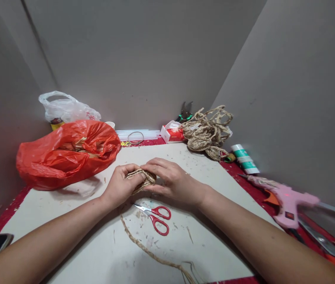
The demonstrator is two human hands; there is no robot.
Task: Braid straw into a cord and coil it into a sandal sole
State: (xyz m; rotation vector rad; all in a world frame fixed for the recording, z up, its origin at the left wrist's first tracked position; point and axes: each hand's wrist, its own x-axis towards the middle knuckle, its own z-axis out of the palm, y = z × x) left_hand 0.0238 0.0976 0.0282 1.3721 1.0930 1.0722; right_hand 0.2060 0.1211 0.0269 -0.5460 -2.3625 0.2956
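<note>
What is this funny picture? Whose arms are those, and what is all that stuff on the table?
The arms belong to a person wearing a small camera on their head, so you see what they see, looking down. There is only this one picture, and no machine.

The left hand and the right hand together hold a small coil of braided rope. A loose end of rope trails down toward the person.

On the white table, just below the hands, lie red scissors. At the left is a red plastic bag, with a white bag behind it. At the back sits a pile of rope, and at the right a pink glue gun.
</note>
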